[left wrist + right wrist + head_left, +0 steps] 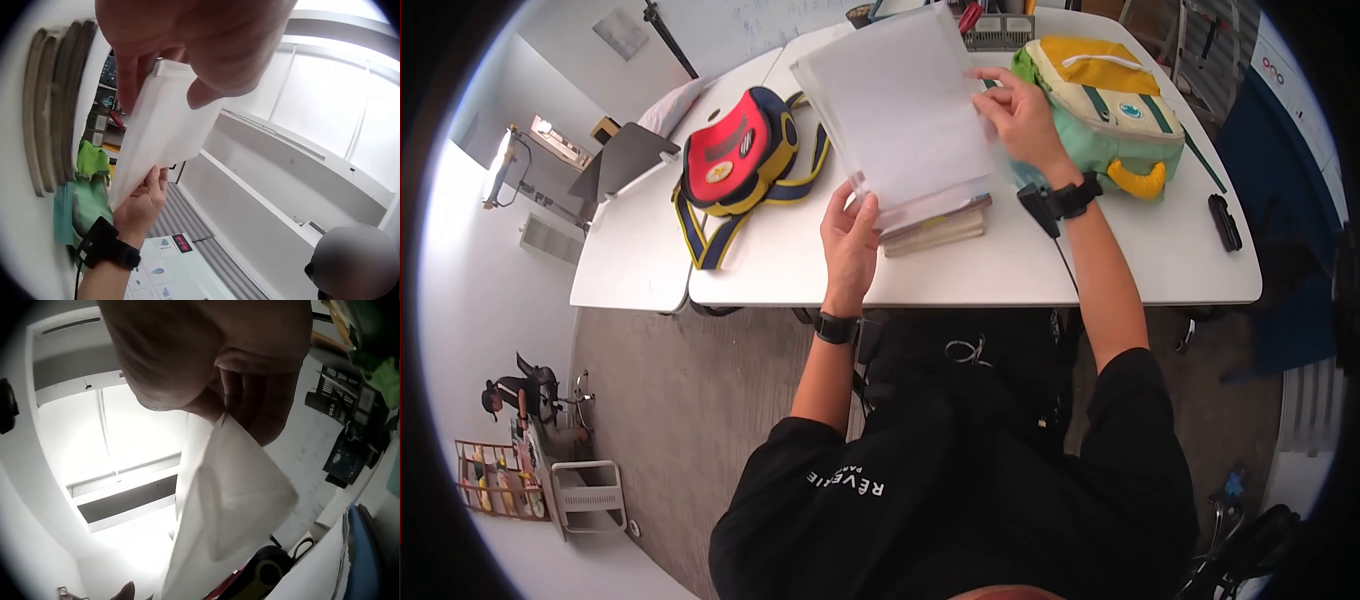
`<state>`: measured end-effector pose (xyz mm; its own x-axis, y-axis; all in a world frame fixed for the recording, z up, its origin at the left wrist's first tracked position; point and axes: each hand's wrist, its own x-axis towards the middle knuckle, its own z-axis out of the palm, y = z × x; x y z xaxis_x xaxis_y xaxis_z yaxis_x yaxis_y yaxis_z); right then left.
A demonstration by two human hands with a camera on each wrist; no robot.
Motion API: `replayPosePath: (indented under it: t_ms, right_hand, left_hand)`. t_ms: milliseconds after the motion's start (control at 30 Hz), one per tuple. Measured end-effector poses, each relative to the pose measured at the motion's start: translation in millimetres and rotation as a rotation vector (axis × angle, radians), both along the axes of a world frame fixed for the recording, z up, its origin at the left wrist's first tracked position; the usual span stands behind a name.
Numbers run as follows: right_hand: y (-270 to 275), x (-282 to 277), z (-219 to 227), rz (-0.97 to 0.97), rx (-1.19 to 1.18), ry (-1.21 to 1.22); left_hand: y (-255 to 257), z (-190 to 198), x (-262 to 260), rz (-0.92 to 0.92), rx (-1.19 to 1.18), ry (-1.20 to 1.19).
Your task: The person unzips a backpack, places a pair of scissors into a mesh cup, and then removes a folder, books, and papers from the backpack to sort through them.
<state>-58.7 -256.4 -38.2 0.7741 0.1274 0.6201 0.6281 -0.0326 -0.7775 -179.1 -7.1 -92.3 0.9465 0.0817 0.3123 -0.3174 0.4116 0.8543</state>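
A translucent white document folder point(900, 110) with sheets inside is held up, tilted, over the table. My left hand point(850, 240) grips its lower left corner, thumb in front. At its right edge is my right hand point(1025, 120). In the right wrist view the right hand point(250, 375) pinches a corner of the white plastic point(244, 487) between thumb and fingers. The left wrist view shows the left hand point(206, 44) close above the folder point(165, 119), its fingers behind it. Below the folder lies a short stack of books point(935, 237), partly covered by it.
On the white table point(800, 285), a red and navy backpack point(735, 155) lies left, and a green, cream and yellow backpack point(1105, 100) right. A black case point(1225, 222) sits near the right edge. A grey desk organizer point(1000, 35) stands behind. Another person point(515, 395) is far left.
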Motion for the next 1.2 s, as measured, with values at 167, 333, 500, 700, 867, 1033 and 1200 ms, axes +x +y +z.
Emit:
replayPosePath:
  t_ms: [167, 333, 500, 700, 867, 1033, 1200]
  right_hand:
    - [-8.1, -17.9, -6.6, 0.102, -0.138, 0.002]
    - [-21.3, -31.4, -9.1, 0.233, -0.207, 0.167]
    - [-17.0, -31.0, -20.8, 0.17, -0.155, 0.091]
    - [-4.9, -21.2, -37.3, 0.031, -0.028, 0.048]
    - [-4.4, 2.4, -61.8, -0.106, 0.173, 0.075]
    - [-33.1, -10.3, -54.2, 1.31, 0.844, 0.524]
    - [-30.3, -15.9, -49.1, 1.402, 0.919, 0.618]
  left_hand:
    - [-4.4, -37.4, -17.5, 0.088, 0.326, 0.017]
    - [5.4, -22.6, -24.2, 0.183, 0.4, 0.067]
    - [-1.6, -41.6, -27.0, 0.165, 0.385, 0.027]
    - [2.2, -42.3, -35.9, 0.103, 0.475, -0.073]
    - [4.0, -41.5, -40.0, 0.026, 0.53, -0.153]
    - [3.6, -42.7, -41.3, 0.05, 0.55, -0.117]
    - [-0.9, -41.7, -43.4, 0.045, 0.576, -0.148]
